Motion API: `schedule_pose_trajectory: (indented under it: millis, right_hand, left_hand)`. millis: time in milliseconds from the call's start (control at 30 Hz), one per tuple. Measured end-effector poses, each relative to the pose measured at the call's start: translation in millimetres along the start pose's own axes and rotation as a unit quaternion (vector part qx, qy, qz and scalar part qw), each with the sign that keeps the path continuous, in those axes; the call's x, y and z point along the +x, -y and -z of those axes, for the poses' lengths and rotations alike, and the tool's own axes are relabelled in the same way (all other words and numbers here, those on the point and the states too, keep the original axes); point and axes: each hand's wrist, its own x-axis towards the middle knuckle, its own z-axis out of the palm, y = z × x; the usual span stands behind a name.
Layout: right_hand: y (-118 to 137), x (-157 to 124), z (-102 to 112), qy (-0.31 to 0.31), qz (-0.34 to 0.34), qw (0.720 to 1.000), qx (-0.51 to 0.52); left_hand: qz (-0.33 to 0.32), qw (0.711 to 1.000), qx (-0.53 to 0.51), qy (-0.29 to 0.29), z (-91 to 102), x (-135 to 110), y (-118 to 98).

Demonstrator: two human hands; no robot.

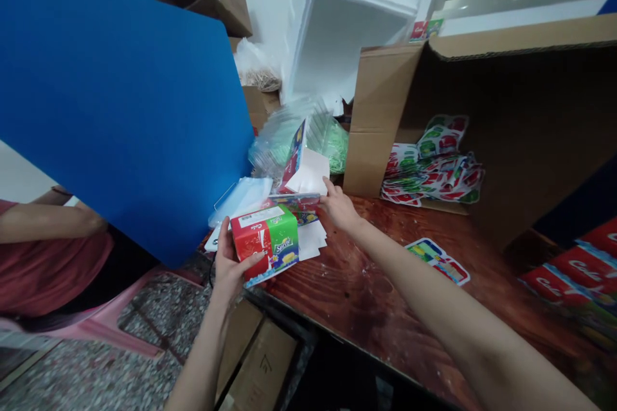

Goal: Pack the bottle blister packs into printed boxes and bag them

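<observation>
My left hand (227, 263) grips a folded carton (266, 241) printed red and green with soda logos, holding it at the near left edge of the wooden table (366, 282). My right hand (339, 205) reaches forward and touches the edge of a flat printed carton (301, 202) lying on white sheets (313, 239). Just behind it another carton (303, 164) stands half open, showing its white inside.
A large brown cardboard box (506, 128) lies on its side at the right, with several flat printed cartons (434, 167) spilling out. One flat carton (438, 259) lies on the table. A blue board (120, 103) stands left, a seated person (53, 250) behind it. Plastic bags (299, 135) sit behind.
</observation>
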Motion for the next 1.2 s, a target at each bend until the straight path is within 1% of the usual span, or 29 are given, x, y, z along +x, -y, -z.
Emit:
schedule_pose_trajectory:
  millis: [67,100,200,300,400,467,500,600,667,733,767,800,833,867,900,933,967,1000,1033,1067,1100,1133,1200]
  right_hand:
    - [-3.4,3.5,-3.2,-0.004,0.018,1.000,0.018]
    - [-4.9,4.5,-3.0,-0.006,0.023,0.999,0.025]
    - [-7.9,6.1,2.9,-0.013,0.025,0.999,0.039]
    - [-9.6,5.1,11.7,-0.027,0.024,0.998,0.048]
    - [-12.1,-0.6,22.5,-0.051,0.012,0.997,0.049]
    - [-15.9,-8.5,32.8,-0.087,-0.002,0.995,0.046]
    - [-18.6,-14.3,39.2,-0.119,-0.007,0.992,0.044]
    - [-28.2,-41.8,63.3,-0.234,-0.007,0.972,0.029]
    - [-31.7,-70.2,79.8,-0.286,-0.006,0.958,0.010]
    - [-28.4,-105.0,91.1,-0.305,-0.016,0.952,-0.014]
    - [-23.6,-123.3,93.3,-0.299,-0.022,0.954,-0.027]
    - [-16.9,-141.1,92.5,-0.288,-0.026,0.956,-0.037]
    - [-8.9,-157.8,89.0,-0.272,-0.033,0.961,-0.044]
    - [-0.2,-172.8,82.9,-0.241,-0.037,0.969,-0.044]
    - [8.5,-185.8,74.9,-0.212,-0.045,0.975,-0.042]
    - [16.4,-196.8,66.2,-0.189,-0.058,0.980,-0.039]
    - [23.0,-205.8,57.5,-0.163,-0.070,0.984,-0.027]
    - [27.8,-213.1,50.1,-0.144,-0.078,0.986,-0.009]
    - [30.4,-218.9,44.5,-0.127,-0.078,0.989,0.017]
    - [30.6,-223.2,41.3,-0.109,-0.070,0.990,0.048]
    - [28.0,-226.2,40.6,-0.090,-0.056,0.991,0.079]
    - [22.5,-227.8,42.3,-0.071,-0.042,0.991,0.106]
    - [1.8,-225.8,50.7,-0.050,-0.025,0.988,0.145]
  left_hand:
    - [-0.042,0.998,0.040,0.002,1.0,17.3,12.0]
    - [-0.061,0.996,0.059,-0.006,-0.1,24.1,19.2]
    - [-0.102,0.988,0.106,-0.051,-8.9,34.8,42.0]
    - [-0.119,0.979,0.146,-0.083,-18.5,32.2,60.7]
    - [-0.117,0.973,0.173,-0.095,-21.9,24.9,70.9]
    - [-0.118,0.971,0.186,-0.097,-21.4,21.2,72.9]
    - [-0.120,0.968,0.196,-0.097,-20.7,19.7,72.8]
    - [-0.127,0.954,0.247,-0.112,-19.3,14.2,69.1]
    - [-0.142,0.934,0.295,-0.145,-21.2,5.5,65.1]
    - [-0.189,0.902,0.342,-0.185,-28.9,-10.1,60.4]
    - [-0.227,0.885,0.357,-0.192,-35.9,-20.5,57.6]
    - [-0.270,0.873,0.362,-0.186,-45.4,-32.0,54.4]
    - [-0.314,0.866,0.358,-0.157,-57.3,-44.1,50.9]
    - [-0.345,0.867,0.346,-0.103,-71.1,-55.9,47.1]
    - [-0.360,0.873,0.329,-0.030,-86.2,-66.6,43.4]
    - [-0.358,0.878,0.313,0.055,-101.7,-75.5,40.3]
    - [-0.338,0.880,0.303,0.140,-116.6,-82.2,38.2]
    - [-0.316,0.874,0.302,0.214,-130.1,-86.6,37.5]
    - [-0.295,0.862,0.307,0.276,-141.6,-88.7,38.3]
    - [-0.278,0.848,0.319,0.321,-150.8,-88.8,40.6]
    - [-0.267,0.836,0.333,0.345,-157.7,-87.2,44.0]
    - [-0.258,0.830,0.346,0.354,-162.9,-84.3,48.0]
    - [-0.246,0.831,0.362,0.343,-170.1,-75.9,56.0]
